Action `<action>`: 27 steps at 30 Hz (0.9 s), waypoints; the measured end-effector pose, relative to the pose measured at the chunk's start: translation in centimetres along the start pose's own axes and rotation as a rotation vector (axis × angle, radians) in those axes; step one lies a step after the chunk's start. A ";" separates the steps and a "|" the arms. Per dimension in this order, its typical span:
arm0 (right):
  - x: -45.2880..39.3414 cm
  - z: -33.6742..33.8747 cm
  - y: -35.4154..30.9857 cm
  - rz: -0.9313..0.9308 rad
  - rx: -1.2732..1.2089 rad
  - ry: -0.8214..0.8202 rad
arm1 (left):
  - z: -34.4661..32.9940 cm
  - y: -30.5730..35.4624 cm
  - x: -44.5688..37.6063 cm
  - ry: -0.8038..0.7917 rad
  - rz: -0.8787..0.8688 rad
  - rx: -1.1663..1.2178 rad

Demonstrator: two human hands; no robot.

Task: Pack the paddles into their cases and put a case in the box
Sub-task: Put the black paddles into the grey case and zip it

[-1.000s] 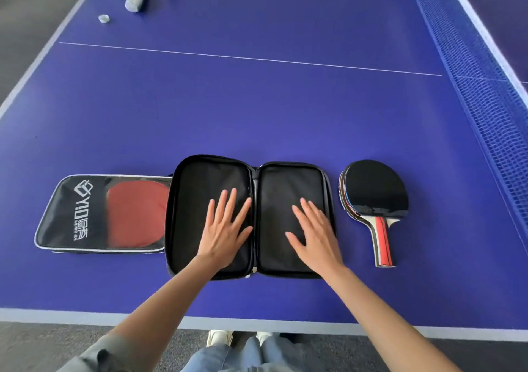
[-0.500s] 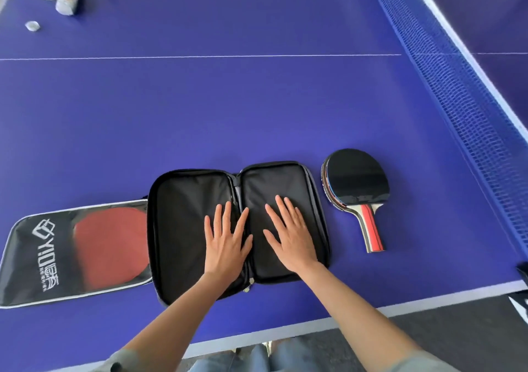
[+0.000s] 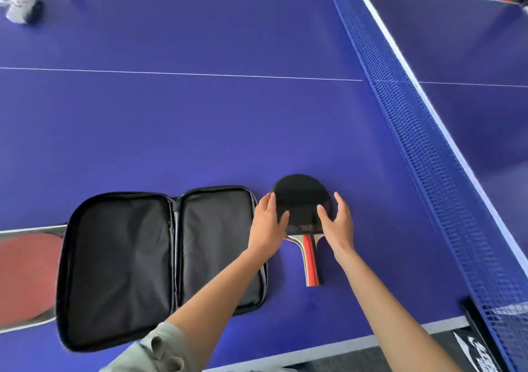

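Fingers [image 3: 267, 208] of both hands clamping black paddle [image 3: 300, 200] edges, right of open case [image 3: 160, 257]. Step: packing paddle. Next: lift, lay inside case, zip.

You are working under bright, even light that is casting only soft shadows beneath your forearms. Motion blur is smearing the grey object [image 3: 24, 11] at ten o'clock, and the wide lens is bending the net [image 3: 423, 131] toward three o'clock.

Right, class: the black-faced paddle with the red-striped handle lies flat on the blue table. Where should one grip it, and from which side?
Grip the black-faced paddle by its blade edges, from above, one hand on each side. It lies flat, and the handle points toward the person.
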State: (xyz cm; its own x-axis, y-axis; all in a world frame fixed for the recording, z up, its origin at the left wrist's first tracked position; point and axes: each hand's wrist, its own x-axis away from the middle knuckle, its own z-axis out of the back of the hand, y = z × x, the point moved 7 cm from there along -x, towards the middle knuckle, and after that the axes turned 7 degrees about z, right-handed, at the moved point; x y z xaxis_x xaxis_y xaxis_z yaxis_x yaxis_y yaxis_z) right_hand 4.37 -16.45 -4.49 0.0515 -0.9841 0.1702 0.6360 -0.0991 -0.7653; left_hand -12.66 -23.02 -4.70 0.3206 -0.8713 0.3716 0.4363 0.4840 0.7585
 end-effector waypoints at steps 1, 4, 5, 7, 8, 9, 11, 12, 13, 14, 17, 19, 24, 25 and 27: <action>-0.5 -0.3 0.5 -0.013 -0.012 -0.053 | -1.1 0.1 -0.3 -0.005 0.035 -0.039; -1.4 -1.3 1.1 0.027 0.031 -0.158 | -2.7 0.2 -1.1 0.042 0.149 -0.057; -1.8 -1.4 1.3 0.032 0.041 -0.154 | -2.9 0.2 -1.2 0.075 0.188 -0.031; -2.0 -1.5 1.7 0.030 0.028 -0.141 | -3.2 0.0 -1.2 0.134 0.273 0.030; -1.9 -1.5 2.0 0.022 -0.009 -0.134 | -3.3 -0.1 -1.1 0.164 0.308 0.062; -1.8 -1.6 2.3 0.000 -0.072 -0.121 | -3.3 -0.2 -1.0 0.199 0.336 0.101; -1.5 -1.5 2.8 -0.065 -0.237 -0.076 | -3.1 -0.4 -0.7 0.274 0.388 0.214; -1.4 -1.5 3.0 -0.092 -0.315 -0.053 | -3.1 -0.5 -0.5 0.304 0.416 0.275; -1.4 -1.5 3.0 -0.115 -0.381 -0.038 | -3.2 -0.7 -0.3 0.325 0.439 0.322; -1.4 -1.5 3.1 -0.133 -0.436 -0.032 | -3.3 -0.7 -0.1 0.337 0.455 0.353; -1.3 -1.5 2.5 -0.150 -0.513 -0.060 | -3.2 -1.0 0.7 0.370 0.470 0.414; -1.2 -1.4 1.4 -0.123 -0.522 -0.082 | -2.6 -1.3 1.2 0.400 0.469 0.450; -0.6 -1.6 -2.0 -0.048 -0.478 -0.111 | 0.0 -1.7 2.7 0.456 0.420 0.549; -0.2 -1.7 -2.4 -0.042 -0.486 -0.102 | 0.7 -1.8 3.0 0.459 0.401 0.557; 0.7 -2.5 -3.4 -0.048 -0.522 -0.084 | 2.5 -2.2 3.6 0.466 0.361 0.557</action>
State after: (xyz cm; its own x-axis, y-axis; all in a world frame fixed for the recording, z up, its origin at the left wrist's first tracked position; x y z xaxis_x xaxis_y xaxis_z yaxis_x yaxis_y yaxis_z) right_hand 0.32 -17.22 -3.35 0.1074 -0.9635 0.2451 0.1721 -0.2248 -0.9591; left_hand -14.56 -27.45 -3.71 0.7322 -0.4865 0.4767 -0.2046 0.5105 0.8352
